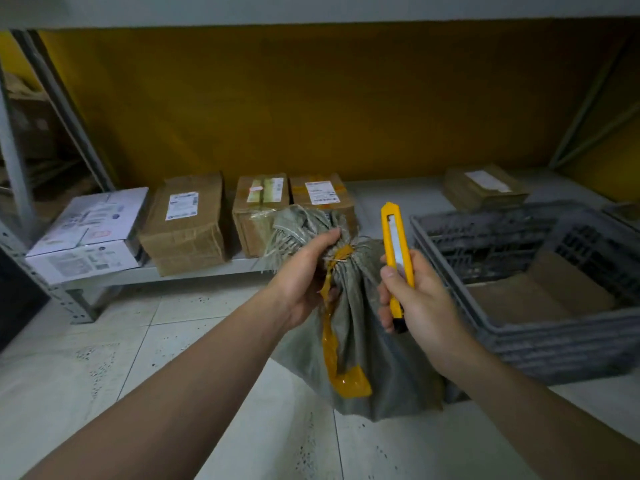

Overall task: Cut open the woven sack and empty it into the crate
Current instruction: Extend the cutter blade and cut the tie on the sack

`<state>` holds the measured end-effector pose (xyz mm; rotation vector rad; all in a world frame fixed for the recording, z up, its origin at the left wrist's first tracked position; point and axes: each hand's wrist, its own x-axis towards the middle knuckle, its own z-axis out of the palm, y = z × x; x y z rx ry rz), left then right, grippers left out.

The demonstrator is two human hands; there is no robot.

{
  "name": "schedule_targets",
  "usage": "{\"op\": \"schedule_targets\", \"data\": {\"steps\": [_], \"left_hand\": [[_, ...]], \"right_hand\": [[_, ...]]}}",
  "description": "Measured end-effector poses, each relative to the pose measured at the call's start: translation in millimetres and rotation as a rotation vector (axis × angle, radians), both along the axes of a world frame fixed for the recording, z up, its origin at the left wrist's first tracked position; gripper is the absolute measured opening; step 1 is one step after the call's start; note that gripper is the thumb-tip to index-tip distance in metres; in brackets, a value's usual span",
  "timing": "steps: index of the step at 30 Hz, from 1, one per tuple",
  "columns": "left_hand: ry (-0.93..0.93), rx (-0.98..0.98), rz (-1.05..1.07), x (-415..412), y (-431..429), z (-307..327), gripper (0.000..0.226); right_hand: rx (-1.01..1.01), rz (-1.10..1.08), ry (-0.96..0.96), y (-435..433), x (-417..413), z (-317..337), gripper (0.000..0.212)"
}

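The woven sack (374, 358) stands on the tiled floor (138, 341) in the middle of the view, its mouth gathered into a tied neck and its lower right corner just beside the crate.

At far left a white carton (90, 233) sits on a low shelf (194, 270), with three brown cartons (187, 220) in a row to its right, behind the sack.

The left hand (304, 271) grips the neck just under the frayed fringe (298, 223), thumb over the top and fingers curled round the bunched cloth. A strip of yellow tape (332, 341) runs from the knot down the front of the sack.

To the right, the right hand (415, 299) is closed round a yellow utility knife (398, 251), held upright near the neck but apart from it. No blade shows past its tip.

Furthest right is the grey plastic crate (554, 344), with a cardboard sheet lying in its bottom.

The cloth looks soft and floppy, sagging into folds. Its contents are hidden, so its weight is uncertain, though the full lower body suggests some load. The neck is probably the surest hold for cutting. For tipping, a second hold low on the body would likely be needed.
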<state>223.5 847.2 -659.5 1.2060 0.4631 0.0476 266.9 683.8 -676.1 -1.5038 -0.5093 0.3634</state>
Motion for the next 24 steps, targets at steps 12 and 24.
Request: {"op": "schedule_targets", "data": {"steps": [12,24], "left_hand": [[0.027,-0.03,0.051,1,-1,6,0.039],[0.057,0.031,0.117,8,-1,-7,0.072]], "right_hand": [[0.055,0.101,0.007,-17,4,-2,0.022],[0.038,0.001,0.09,-13,6,4,0.037]]}}
